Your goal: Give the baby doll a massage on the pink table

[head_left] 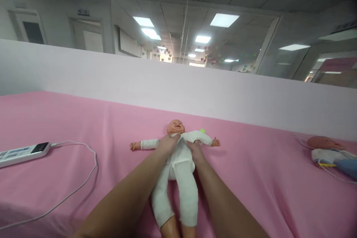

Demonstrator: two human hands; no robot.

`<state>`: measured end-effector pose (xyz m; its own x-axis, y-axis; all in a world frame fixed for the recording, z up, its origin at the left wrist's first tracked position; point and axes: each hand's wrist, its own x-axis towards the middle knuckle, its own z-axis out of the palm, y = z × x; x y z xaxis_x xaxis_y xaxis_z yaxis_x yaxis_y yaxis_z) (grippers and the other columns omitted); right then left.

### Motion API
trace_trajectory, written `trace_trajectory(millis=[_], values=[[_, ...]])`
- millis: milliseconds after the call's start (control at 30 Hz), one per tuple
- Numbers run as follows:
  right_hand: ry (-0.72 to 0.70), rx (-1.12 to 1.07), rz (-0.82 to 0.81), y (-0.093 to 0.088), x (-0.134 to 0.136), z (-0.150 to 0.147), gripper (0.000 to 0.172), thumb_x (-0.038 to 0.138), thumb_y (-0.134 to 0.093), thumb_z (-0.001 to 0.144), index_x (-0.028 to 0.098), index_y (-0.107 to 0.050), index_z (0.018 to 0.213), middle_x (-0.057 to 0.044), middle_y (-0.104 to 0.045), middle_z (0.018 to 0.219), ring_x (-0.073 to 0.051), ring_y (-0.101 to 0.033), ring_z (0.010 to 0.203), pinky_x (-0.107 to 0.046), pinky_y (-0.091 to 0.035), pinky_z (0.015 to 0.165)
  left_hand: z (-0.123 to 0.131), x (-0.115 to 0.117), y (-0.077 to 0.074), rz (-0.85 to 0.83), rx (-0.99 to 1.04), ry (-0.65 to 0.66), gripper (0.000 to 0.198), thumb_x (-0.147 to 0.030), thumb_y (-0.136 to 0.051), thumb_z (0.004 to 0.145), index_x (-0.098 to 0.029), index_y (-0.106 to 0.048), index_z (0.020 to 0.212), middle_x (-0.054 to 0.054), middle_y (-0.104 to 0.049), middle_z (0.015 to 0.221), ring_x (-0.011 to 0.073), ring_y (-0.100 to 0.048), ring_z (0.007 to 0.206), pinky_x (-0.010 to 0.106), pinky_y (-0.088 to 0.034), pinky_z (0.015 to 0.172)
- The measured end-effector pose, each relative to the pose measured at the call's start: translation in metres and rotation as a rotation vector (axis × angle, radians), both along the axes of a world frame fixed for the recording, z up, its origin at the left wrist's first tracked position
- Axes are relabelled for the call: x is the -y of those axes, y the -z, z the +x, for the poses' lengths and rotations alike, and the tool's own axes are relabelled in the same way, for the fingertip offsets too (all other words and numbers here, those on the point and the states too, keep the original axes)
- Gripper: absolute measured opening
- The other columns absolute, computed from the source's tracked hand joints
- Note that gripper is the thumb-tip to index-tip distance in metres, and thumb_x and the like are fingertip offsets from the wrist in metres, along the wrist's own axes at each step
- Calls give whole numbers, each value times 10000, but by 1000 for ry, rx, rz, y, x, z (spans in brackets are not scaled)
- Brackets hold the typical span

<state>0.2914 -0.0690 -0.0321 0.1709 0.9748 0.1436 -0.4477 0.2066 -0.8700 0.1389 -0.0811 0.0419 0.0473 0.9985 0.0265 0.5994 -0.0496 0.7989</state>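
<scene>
A baby doll (182, 178) in a white long-sleeved top and white trousers lies on its back, with its head at the far end and its arms stretched out to the sides. My left hand (168, 145) grips one side of its chest, the thumb lying on the front near the neck. On the other side, my right hand (196, 151) is closed on the chest below the armpit, thumb toward the middle. Parts of my fingers are hidden around the doll's sides. A small light-green object (202, 131) shows behind the doll's arm.
A pink sheet (117, 178) covers the table. At left lies a white power strip (23, 154) with a white cable (93, 163). A second doll (325, 142) with blue and white cloth lies at far right. Behind stands a low white partition (167, 89) below glass.
</scene>
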Motion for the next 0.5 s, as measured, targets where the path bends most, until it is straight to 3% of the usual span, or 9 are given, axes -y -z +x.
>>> trace_trajectory(millis=[133, 233, 367, 500], values=[[-63, -11, 63, -5, 7, -10, 549, 352, -833, 697, 274, -484, 1114, -5, -750, 987, -255, -748, 882, -400, -612, 807, -5, 3, 6, 69, 12, -58, 626, -671, -501, 918, -142, -703, 1184, 214, -744, 1230, 369, -688, 1170, 402, -496, 951], [-49, 103, 137, -13, 20, -18, 503, 349, -788, 769, 270, -511, 1182, -30, -738, 1085, -262, -732, 1001, -402, -597, 880, -11, 5, 13, 146, 92, -15, 614, -655, -509, 926, -160, -696, 1237, 189, -738, 1270, 361, -674, 1207, 406, -480, 1004], [-29, 289, 282, -34, 44, -24, 587, 341, -732, 857, 260, -492, 1385, -82, -683, 1316, -278, -655, 1231, -431, -528, 1056, -17, 8, 15, 177, 297, 82, 637, -683, -470, 951, -200, -696, 1299, 127, -742, 1293, 339, -675, 1215, 404, -503, 1010], [15, 474, 472, -61, 70, -24, 643, 364, -755, 845, 233, -538, 1437, -104, -666, 1360, -326, -579, 1341, -467, -423, 1184, -13, 13, 9, 197, 476, 150, 702, -714, -413, 974, -177, -697, 1327, 118, -737, 1302, 335, -654, 1248, 422, -487, 1079]])
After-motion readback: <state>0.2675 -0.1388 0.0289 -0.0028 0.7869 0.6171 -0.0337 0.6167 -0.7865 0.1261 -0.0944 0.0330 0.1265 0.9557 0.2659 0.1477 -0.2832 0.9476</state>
